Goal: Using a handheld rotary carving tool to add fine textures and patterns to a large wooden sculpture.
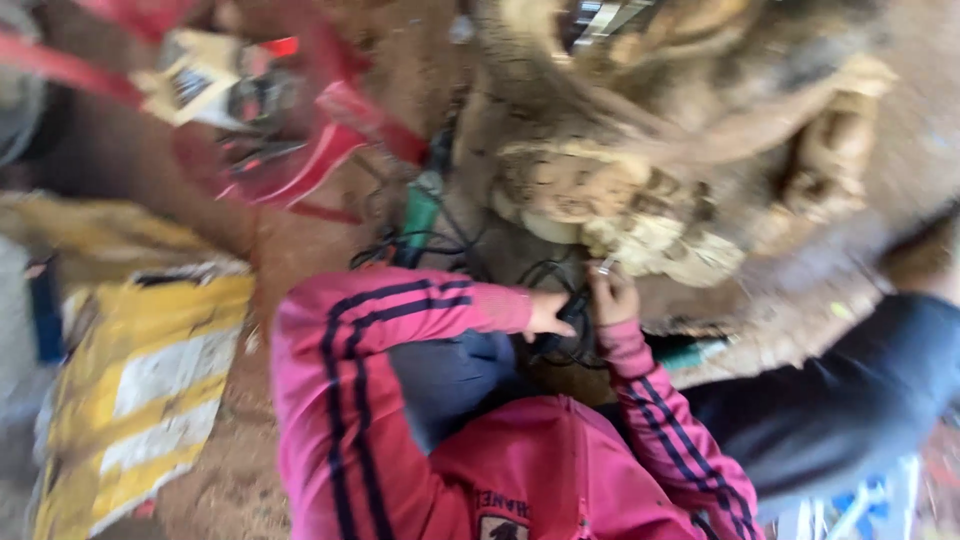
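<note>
Left hand (548, 315) pressing flat on black cables (560, 335), steadying them; right hand (612, 293) pinching a small metal piece (604, 267) against the carved wood (610, 210).

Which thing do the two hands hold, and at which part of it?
The left hand and right hand both meet at a dark tool with black cables; blur hides the exact grip.

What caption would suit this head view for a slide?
Both hands, left hand and right hand, meet at black cables beside a large carved wood piece.
</note>
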